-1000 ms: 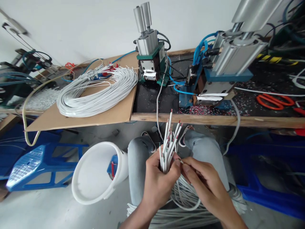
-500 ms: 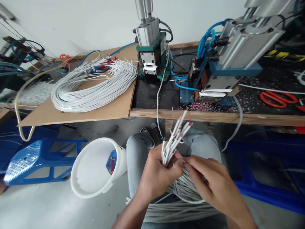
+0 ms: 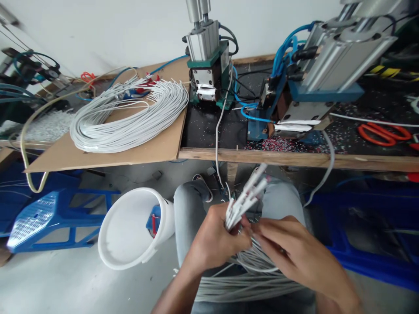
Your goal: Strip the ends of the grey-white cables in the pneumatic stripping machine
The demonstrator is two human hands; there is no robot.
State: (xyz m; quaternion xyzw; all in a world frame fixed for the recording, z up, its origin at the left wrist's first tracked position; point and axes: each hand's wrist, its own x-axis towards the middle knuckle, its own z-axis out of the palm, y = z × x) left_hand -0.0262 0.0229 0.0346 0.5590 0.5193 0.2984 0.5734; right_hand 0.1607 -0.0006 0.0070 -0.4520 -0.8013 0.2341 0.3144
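Observation:
My left hand is wrapped round a bundle of white cables, their cut ends pointing up and away from me. Small reddish core tips show at some ends, blurred by motion. Close beside the left thumb, my right hand has its thumb and fingers pinched together; what lies between them is hidden. Below both hands, a coil of grey-white cable rests across my lap.
A big coil of white cable lies on cardboard on the bench. Two pneumatic presses stand there, with orange-handled scissors at right. A white bucket and blue stools stand below.
The bundle's ends have tipped slightly right and down, and blur with motion. Both hands stay close together in nearly the same place.

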